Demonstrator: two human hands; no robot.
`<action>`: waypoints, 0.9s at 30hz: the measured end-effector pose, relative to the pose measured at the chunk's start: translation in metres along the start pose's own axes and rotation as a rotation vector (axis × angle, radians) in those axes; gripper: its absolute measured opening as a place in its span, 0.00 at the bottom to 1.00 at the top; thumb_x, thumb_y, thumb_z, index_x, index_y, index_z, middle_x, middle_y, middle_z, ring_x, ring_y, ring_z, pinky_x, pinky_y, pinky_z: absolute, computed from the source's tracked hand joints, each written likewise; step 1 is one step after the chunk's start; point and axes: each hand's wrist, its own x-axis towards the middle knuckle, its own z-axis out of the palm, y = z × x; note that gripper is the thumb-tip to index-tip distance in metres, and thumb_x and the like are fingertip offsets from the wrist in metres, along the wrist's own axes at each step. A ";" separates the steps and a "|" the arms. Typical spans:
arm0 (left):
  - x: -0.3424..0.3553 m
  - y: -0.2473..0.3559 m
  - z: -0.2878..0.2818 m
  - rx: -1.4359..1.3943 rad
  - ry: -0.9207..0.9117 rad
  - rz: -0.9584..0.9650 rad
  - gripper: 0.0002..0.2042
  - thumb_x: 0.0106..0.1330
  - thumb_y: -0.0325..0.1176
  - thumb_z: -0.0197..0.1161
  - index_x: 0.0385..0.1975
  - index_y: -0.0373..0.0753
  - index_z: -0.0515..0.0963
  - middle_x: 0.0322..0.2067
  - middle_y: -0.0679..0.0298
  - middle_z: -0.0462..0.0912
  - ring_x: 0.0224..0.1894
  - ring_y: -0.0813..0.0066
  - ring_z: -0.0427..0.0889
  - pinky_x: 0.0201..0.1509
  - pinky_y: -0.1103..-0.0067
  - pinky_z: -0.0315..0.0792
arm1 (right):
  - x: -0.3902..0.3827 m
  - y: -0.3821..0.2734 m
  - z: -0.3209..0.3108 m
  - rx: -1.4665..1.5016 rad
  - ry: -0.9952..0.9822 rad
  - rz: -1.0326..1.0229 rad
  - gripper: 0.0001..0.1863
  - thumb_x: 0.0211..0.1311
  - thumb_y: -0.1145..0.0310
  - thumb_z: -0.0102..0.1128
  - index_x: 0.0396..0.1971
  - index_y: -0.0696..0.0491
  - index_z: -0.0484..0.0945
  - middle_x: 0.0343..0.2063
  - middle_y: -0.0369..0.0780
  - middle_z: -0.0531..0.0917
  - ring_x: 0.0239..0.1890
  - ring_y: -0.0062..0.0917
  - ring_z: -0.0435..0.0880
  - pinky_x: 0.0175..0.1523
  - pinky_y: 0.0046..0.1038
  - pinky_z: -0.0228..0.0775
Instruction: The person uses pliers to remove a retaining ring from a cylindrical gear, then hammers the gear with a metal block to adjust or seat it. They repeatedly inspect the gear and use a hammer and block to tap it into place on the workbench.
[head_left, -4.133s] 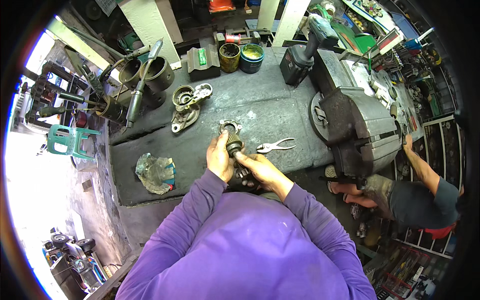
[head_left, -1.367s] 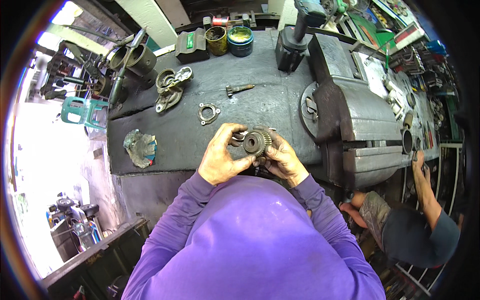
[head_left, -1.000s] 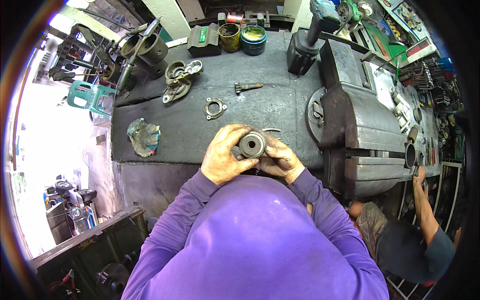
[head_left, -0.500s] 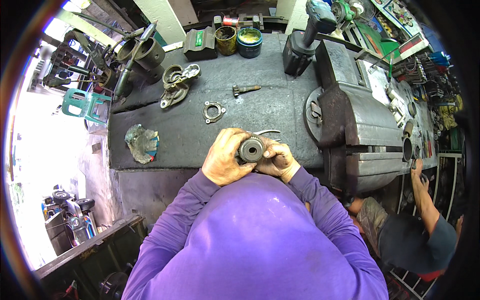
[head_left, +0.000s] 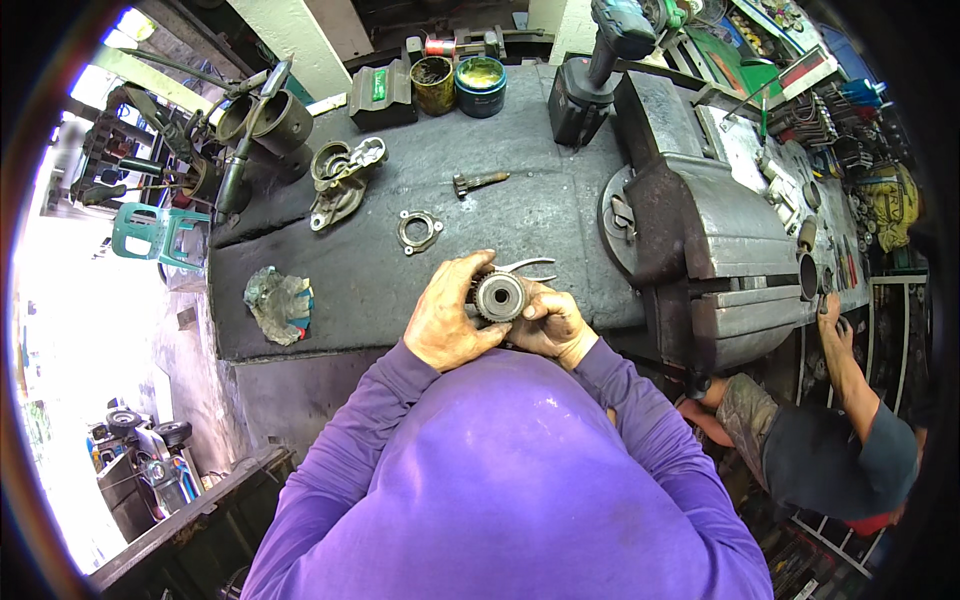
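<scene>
Both hands grip a round metal gear (head_left: 513, 299) with a toothed rim and a hole through its middle, just above the near edge of the bench. My left hand (head_left: 445, 318) wraps its left side, fingers curled over the far edge and thumb below. On its right side my right hand (head_left: 556, 323) is closed, its thumb against the rim. Behind the gear, a pair of pliers (head_left: 533, 264) shows only its two pale handles; their other end is hidden. Farther off lie a flanged ring (head_left: 432, 238) with lugs and a short metal shaft (head_left: 485, 183) with a wider end.
A cast metal housing (head_left: 345, 200) and a crumpled plastic bag (head_left: 270, 308) lie on the left of the bench (head_left: 540, 220). Two grease tins (head_left: 481, 98) and a cordless power tool (head_left: 585, 100) stand at the back. The large vise (head_left: 740, 230) blocks the right, beyond which a co-worker (head_left: 835, 450) reaches.
The gear's face has tilted slightly toward me between my hands, and more of the pliers shows behind it. My view has shifted a little; both hands keep their grip.
</scene>
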 end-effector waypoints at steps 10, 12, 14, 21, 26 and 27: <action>0.002 -0.003 -0.006 -0.046 -0.022 0.062 0.57 0.45 0.27 0.84 0.77 0.37 0.53 0.54 0.50 0.85 0.57 0.55 0.87 0.63 0.66 0.79 | 0.001 -0.002 0.009 -0.014 0.034 -0.004 0.47 0.47 0.69 0.63 0.74 0.57 0.65 0.67 0.52 0.77 0.65 0.46 0.80 0.71 0.55 0.69; 0.003 -0.003 -0.007 -0.057 -0.030 0.056 0.57 0.45 0.27 0.84 0.77 0.37 0.53 0.54 0.50 0.85 0.57 0.54 0.87 0.63 0.65 0.79 | 0.001 -0.001 0.009 0.016 0.027 -0.011 0.46 0.46 0.69 0.63 0.73 0.58 0.66 0.66 0.52 0.77 0.64 0.45 0.80 0.71 0.55 0.69; 0.003 -0.002 -0.007 -0.075 -0.036 0.042 0.58 0.45 0.28 0.84 0.77 0.37 0.53 0.54 0.49 0.85 0.57 0.54 0.86 0.64 0.65 0.78 | 0.000 0.000 0.008 0.036 0.027 -0.013 0.45 0.46 0.70 0.62 0.72 0.58 0.67 0.66 0.52 0.78 0.64 0.45 0.81 0.71 0.55 0.69; 0.002 0.000 -0.007 -0.101 -0.047 0.027 0.58 0.45 0.28 0.85 0.77 0.37 0.52 0.54 0.49 0.85 0.57 0.54 0.86 0.65 0.64 0.77 | -0.003 0.003 0.005 0.064 0.020 -0.009 0.45 0.47 0.70 0.61 0.72 0.58 0.68 0.66 0.53 0.78 0.64 0.45 0.80 0.72 0.55 0.68; 0.001 0.001 -0.007 -0.088 -0.053 0.040 0.58 0.45 0.29 0.85 0.77 0.37 0.52 0.54 0.49 0.85 0.57 0.53 0.86 0.65 0.64 0.77 | -0.006 0.004 0.007 0.037 0.042 -0.020 0.45 0.46 0.70 0.60 0.72 0.58 0.67 0.66 0.53 0.77 0.66 0.45 0.79 0.73 0.56 0.67; 0.001 0.001 -0.006 -0.084 -0.055 0.039 0.58 0.45 0.29 0.85 0.77 0.37 0.52 0.54 0.49 0.85 0.57 0.53 0.86 0.65 0.64 0.77 | -0.007 0.004 0.008 0.027 0.051 -0.021 0.45 0.46 0.70 0.60 0.73 0.58 0.66 0.66 0.53 0.77 0.66 0.45 0.79 0.73 0.56 0.67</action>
